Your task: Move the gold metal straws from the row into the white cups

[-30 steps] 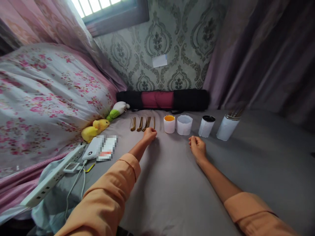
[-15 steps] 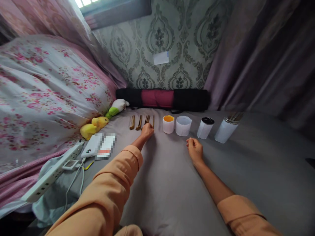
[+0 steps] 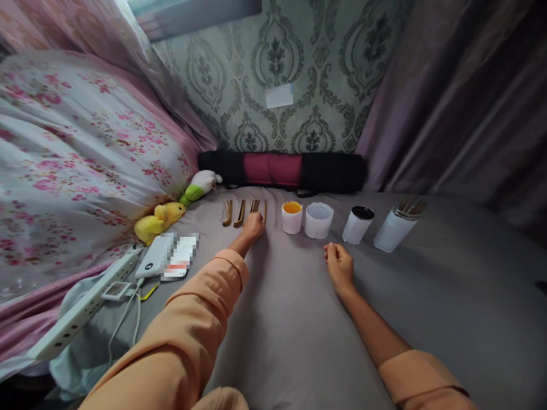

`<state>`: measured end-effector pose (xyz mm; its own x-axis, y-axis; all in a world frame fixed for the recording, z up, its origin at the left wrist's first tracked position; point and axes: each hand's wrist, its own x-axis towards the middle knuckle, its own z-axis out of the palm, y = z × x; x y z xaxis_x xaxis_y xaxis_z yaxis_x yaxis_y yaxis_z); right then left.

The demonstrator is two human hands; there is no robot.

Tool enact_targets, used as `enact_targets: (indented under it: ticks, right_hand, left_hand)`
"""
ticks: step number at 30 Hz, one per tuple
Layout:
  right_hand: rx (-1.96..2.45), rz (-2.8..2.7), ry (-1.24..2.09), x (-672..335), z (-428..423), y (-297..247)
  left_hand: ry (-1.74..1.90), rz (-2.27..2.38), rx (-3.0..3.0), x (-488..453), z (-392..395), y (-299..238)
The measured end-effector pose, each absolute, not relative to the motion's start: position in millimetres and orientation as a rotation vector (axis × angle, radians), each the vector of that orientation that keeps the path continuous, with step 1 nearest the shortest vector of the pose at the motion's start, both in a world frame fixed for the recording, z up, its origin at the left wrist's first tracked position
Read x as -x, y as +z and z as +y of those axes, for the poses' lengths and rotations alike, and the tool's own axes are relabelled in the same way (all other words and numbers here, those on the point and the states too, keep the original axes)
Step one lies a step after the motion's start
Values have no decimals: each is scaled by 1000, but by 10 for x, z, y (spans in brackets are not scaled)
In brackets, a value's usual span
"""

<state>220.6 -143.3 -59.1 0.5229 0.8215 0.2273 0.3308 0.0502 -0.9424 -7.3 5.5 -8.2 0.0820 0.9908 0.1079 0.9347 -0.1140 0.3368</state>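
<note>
Jar [image 3: 393, 233] w/ thin sticks [image 3: 409, 205] far R; cup [image 3: 292, 222] orange inside.

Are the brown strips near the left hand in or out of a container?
Out: the brown strips lie on the gray sheet, left of the white containers.

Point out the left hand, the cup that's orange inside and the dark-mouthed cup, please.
Left hand [image 3: 253, 225]: head view, back of the hand.
Orange-inside cup [image 3: 291, 224]: head view, pale outer wall.
Dark-mouthed cup [image 3: 356, 229]: head view, pale outer wall.
</note>
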Motion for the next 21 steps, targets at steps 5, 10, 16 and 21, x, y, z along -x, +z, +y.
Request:
enact_targets:
  ticks: [5,10,16,21]
  right_hand:
    - [1534,-1026,494,-2202,-1433,-583]
    - [1541,-1021,500,-2198,-1436,-565]
    - [1513,-1019,537,-2195,-1438,-559]
    - [1526,-1025,514,-2200,-1432,-567]
  left_hand:
    - [443,1952,-2183,75,71,-64]
    - [422,1943,-2192,77,95,-55]
    - [389,1939,-2191,67,130,-73]
    - [350,1937,-2176,58,136,-92]
